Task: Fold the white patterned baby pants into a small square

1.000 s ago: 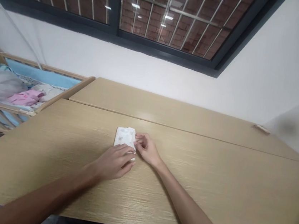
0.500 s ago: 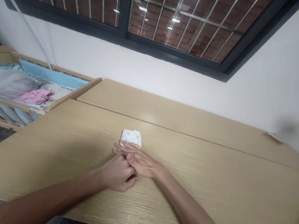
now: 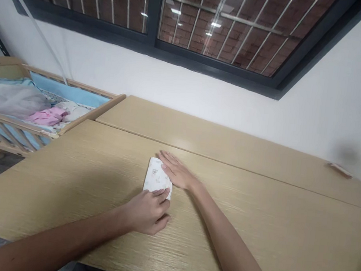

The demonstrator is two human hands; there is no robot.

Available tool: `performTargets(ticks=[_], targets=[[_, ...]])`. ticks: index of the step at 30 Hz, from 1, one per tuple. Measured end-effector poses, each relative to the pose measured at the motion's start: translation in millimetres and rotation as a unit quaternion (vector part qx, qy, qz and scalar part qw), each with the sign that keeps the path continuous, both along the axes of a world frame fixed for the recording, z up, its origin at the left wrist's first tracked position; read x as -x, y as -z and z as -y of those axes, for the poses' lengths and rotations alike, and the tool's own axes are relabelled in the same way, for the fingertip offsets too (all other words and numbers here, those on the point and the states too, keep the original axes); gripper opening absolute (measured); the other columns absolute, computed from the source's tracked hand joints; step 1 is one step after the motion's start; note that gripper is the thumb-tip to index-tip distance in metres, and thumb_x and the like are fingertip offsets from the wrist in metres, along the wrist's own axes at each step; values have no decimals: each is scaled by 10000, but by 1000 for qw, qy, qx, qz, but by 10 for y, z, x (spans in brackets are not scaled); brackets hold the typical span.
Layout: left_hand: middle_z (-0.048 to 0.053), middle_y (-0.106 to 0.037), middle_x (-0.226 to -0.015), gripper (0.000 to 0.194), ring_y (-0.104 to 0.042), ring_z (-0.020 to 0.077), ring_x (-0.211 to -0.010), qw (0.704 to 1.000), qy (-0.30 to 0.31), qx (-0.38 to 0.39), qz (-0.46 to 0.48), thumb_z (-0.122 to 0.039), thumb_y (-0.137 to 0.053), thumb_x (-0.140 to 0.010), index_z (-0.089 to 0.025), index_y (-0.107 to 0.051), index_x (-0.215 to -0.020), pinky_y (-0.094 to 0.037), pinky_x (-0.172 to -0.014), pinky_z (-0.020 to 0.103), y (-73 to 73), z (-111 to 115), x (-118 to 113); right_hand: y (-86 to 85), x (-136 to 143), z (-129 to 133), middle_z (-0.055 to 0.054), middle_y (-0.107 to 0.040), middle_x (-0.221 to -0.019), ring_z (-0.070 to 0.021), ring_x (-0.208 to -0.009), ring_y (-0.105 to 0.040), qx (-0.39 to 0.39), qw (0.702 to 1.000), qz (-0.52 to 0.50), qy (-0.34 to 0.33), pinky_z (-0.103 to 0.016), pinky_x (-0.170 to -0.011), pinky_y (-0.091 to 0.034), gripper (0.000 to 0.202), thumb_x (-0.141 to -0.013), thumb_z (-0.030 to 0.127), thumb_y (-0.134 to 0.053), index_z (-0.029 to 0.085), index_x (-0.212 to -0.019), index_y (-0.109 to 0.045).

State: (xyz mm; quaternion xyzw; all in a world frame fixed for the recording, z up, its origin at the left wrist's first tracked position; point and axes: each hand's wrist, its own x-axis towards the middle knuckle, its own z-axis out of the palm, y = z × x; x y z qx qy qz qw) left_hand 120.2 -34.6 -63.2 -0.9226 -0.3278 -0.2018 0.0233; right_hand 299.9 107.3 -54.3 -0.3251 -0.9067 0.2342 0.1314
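Observation:
A small folded white cloth (image 3: 156,176) with faint printed figures lies flat on the wooden table (image 3: 254,231). At its near edge, my left hand (image 3: 150,210) is closed with curled fingers, the fingertips over the cloth's lower right corner. My right hand (image 3: 176,170) lies flat with fingers stretched out along the cloth's upper right side, the thumb touching it. Part of the cloth's right and near edges is hidden under the hands.
To the left stands a wooden crib (image 3: 87,120) with blue lining, holding a pink cloth (image 3: 49,116) and pale bedding. A seam runs along the table's back part. A small flat object (image 3: 341,170) lies far right. A barred window (image 3: 212,26) is above.
My right hand has slid from across the cloth's near part up to its right side. More of the cloth shows now. My left hand stays near the lower edge, and the view has shifted slightly.

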Motion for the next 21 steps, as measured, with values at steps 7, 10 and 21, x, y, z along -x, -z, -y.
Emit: performTargets(ticks=[7, 10, 21], targets=[[32, -718, -816, 281, -679, 193, -770, 963, -218, 109, 113, -367, -456, -1001, -220, -628, -836, -475, -685, 299, -219, -330, 298, 98, -39, 108, -94, -462, -1554, -259, -1452, -391, -96, 988, -105, 67, -502, -1215, -285, 499, -1063, 478, -385, 262, -1502, -478], [54, -694, -787, 334, -660, 222, -737, 924, -354, 135, 57, -462, -471, -988, -209, -584, -800, -405, -630, 309, -241, -437, 387, 68, -19, 182, -129, -618, -1316, -282, -1262, -538, -139, 979, -132, 64, -484, -1093, -409, 362, -1012, 410, -516, 231, -1301, -640], [62, -704, -847, 306, -669, 232, -803, 935, -271, 226, 23, -438, -426, -987, -210, -557, -830, -383, -641, 306, -161, -571, 457, 136, 161, 284, -44, -631, -954, -227, -967, -552, -75, 971, -179, 136, -380, -900, -402, 150, -821, 210, -687, 192, -938, -595]])
